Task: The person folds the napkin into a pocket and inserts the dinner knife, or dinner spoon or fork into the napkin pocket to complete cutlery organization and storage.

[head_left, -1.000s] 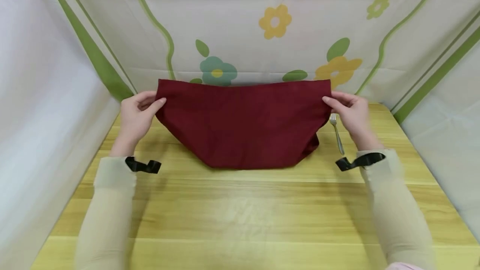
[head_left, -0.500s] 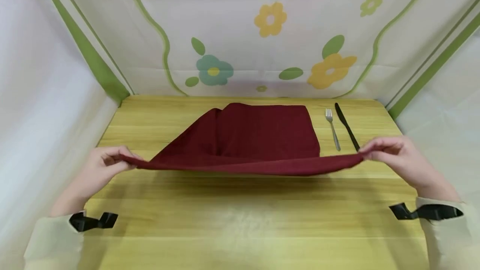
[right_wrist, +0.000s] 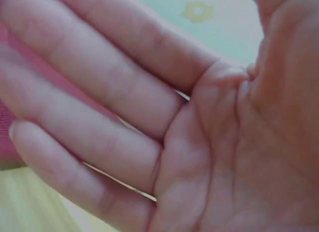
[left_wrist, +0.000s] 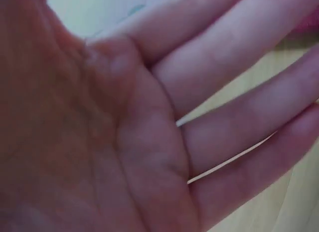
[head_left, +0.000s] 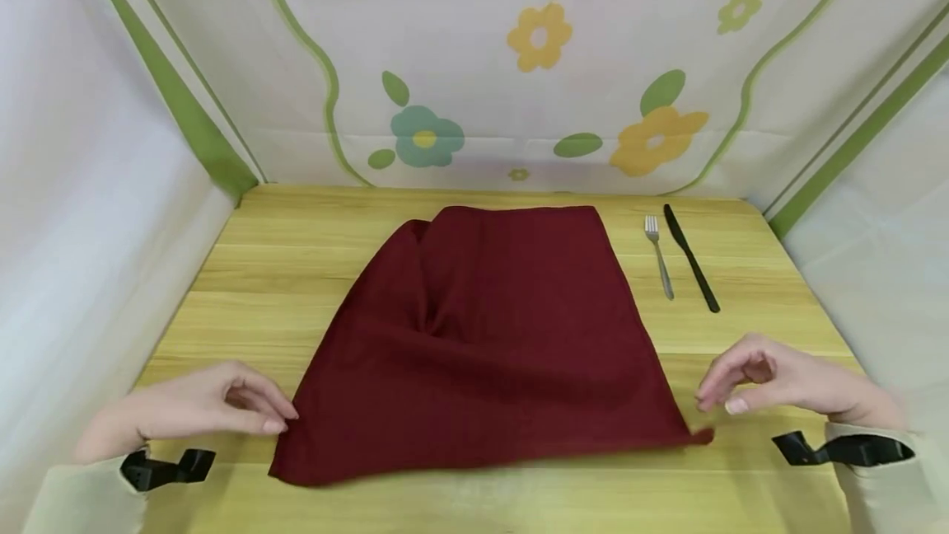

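A dark red cloth napkin (head_left: 519,353) lies spread over the middle of the table, its upper left part bunched into creases. Its front right corner curls up slightly. At the napkin's left edge, the fingertips of my left hand (head_left: 215,402) overlap the fabric; whether they touch it is unclear. In the left wrist view, that hand's long fingers (left_wrist: 224,57) extend with gaps between some of them. My right hand (head_left: 778,381) hovers just right of the front right corner, apart from it and holding nothing. Its fingers (right_wrist: 94,87) look loosely extended in the right wrist view.
A silver fork (head_left: 659,258) and a black knife (head_left: 691,258) lie side by side on the wooden table (head_left: 274,270), right of the napkin. A flowered white curtain (head_left: 474,64) hangs behind, with white fabric at both sides.
Both hands have brought the napkin's raised edge down and towards me, spreading it over the table. The right hand has let go of its corner; the left hand's fingers have loosened. The knife has come into view.
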`<state>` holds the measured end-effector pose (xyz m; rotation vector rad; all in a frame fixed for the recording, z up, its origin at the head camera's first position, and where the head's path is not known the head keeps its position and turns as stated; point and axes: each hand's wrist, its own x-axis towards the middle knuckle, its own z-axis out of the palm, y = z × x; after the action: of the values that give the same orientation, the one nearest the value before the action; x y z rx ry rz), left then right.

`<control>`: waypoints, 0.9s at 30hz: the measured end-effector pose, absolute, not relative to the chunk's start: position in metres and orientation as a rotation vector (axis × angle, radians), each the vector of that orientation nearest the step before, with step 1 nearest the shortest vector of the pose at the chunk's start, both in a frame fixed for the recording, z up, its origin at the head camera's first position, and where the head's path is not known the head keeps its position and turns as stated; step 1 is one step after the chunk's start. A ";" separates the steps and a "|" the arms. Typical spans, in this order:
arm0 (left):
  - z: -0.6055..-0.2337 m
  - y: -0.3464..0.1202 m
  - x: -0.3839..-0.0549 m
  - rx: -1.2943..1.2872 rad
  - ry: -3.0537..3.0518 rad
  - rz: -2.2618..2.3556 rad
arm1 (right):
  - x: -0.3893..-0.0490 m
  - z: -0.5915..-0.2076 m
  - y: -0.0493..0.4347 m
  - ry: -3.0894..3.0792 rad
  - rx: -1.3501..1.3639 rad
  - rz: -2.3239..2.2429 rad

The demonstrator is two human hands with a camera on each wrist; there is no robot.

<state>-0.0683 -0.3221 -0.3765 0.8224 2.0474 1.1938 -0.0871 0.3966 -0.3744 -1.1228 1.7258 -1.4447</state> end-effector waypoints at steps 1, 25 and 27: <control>-0.376 -0.321 -0.071 0.773 2.067 1.181 | -0.089 -0.376 0.397 1.735 -1.098 -1.437; -0.408 -0.176 -0.272 0.263 2.724 1.315 | -0.257 -0.412 0.287 2.509 0.148 -1.765; -0.413 -0.173 -0.274 0.211 2.686 1.312 | -0.260 -0.417 0.280 2.532 0.128 -1.701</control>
<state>-0.2739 -0.1728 -0.4134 0.2108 2.6865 1.3121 -0.2599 0.2797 -0.4165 0.1280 2.5318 -1.7010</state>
